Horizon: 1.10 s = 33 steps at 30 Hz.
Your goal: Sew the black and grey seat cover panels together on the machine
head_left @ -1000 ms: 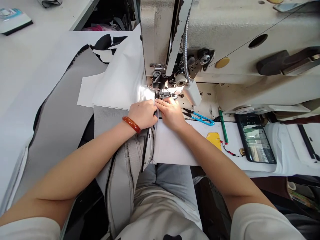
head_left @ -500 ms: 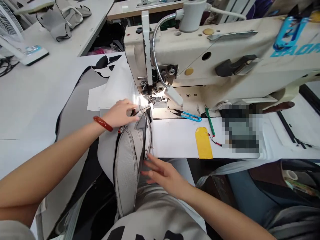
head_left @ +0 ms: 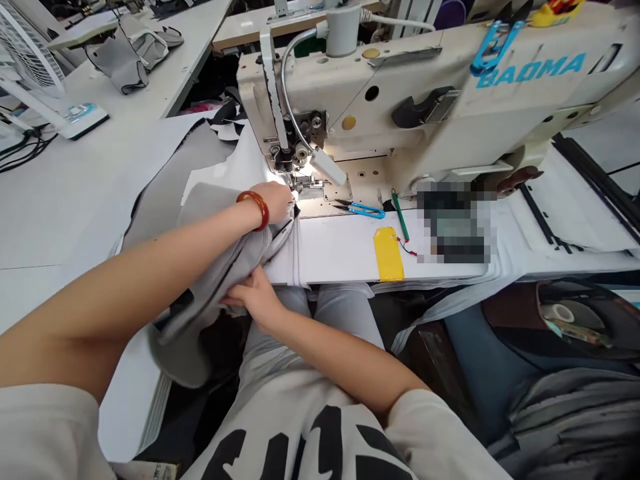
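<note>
My left hand (head_left: 277, 200), with an orange bangle on its wrist, rests closed on the grey fabric piece (head_left: 220, 267) right by the presser foot (head_left: 300, 183) of the cream sewing machine (head_left: 400, 100). My right hand (head_left: 255, 297) is lower, at the table's front edge, with fingers curled round the hanging part of the same grey fabric. The fabric drapes from the needle area down over my lap. A lamp lights the needle area.
Blue thread snips (head_left: 364, 211), a green pencil (head_left: 399, 213), a yellow tag (head_left: 389, 253) and a blurred-out phone (head_left: 453, 223) lie on the white table right of the needle. A fan base (head_left: 75, 120) and grey fabric pieces (head_left: 120, 57) sit at the far left.
My right hand left the needle area, dropped toward my lap and then gripped the hanging fabric. My left hand stayed by the presser foot. The view pulled back and the fabric bunched leftward.
</note>
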Each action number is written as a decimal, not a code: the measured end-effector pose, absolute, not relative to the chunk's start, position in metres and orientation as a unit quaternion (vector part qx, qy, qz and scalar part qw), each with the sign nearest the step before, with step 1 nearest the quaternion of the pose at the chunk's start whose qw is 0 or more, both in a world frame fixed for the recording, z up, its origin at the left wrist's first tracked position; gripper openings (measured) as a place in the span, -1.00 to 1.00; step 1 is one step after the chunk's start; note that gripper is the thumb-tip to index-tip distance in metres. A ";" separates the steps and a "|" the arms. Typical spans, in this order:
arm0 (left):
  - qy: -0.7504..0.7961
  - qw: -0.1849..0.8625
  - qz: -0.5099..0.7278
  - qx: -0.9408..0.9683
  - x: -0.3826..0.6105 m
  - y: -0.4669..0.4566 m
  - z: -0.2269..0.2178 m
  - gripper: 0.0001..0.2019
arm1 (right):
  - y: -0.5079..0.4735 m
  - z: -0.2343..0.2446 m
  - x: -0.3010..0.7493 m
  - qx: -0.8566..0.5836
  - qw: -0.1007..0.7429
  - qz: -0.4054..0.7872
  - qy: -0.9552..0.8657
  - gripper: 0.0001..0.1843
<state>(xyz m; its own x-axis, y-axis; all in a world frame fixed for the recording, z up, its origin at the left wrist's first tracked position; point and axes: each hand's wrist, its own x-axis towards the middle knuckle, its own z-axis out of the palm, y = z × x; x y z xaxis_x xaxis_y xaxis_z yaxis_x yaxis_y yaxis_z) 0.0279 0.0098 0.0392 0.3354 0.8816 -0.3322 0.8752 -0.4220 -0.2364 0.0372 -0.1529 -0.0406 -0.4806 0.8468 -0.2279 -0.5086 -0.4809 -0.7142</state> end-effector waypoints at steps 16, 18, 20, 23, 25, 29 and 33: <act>-0.550 -0.041 0.185 -0.813 0.015 0.006 0.004 -0.43 | -0.034 -0.047 0.131 -0.684 0.152 0.202 -0.685 -0.23; -0.539 -0.047 0.203 -0.816 0.017 0.010 0.007 -0.54 | -0.020 -0.045 0.125 -0.672 0.103 0.245 -0.691 -0.21; -0.536 -0.045 0.206 -0.818 0.017 0.011 0.008 -0.56 | -0.012 -0.045 0.128 -0.662 0.073 0.273 -0.695 -0.18; -0.550 -0.047 0.169 -0.817 0.011 0.010 0.002 -0.53 | -0.006 -0.046 0.142 -0.639 0.079 0.322 -0.694 -0.21; -0.564 -0.058 0.143 -0.811 0.006 0.011 -0.003 -0.55 | -0.002 -0.047 0.149 -0.614 0.104 0.387 -0.680 -0.23; -0.582 -0.097 0.127 -0.797 0.003 0.014 -0.008 -0.57 | 0.005 -0.046 0.154 -0.569 0.145 0.516 -0.624 -0.01; -0.576 -0.119 0.151 -0.794 0.006 0.017 -0.008 -0.43 | 0.009 -0.038 0.162 -0.518 0.134 0.573 -0.621 -0.10</act>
<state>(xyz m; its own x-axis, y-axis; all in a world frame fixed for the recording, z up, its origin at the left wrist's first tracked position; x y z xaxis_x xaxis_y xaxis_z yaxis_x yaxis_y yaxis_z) 0.0065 0.0165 -0.0079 0.2904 0.8791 -0.3779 0.9514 -0.3076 0.0156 0.1620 0.0093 -0.0379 -0.4269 0.7974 -0.4265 0.4894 -0.1928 -0.8505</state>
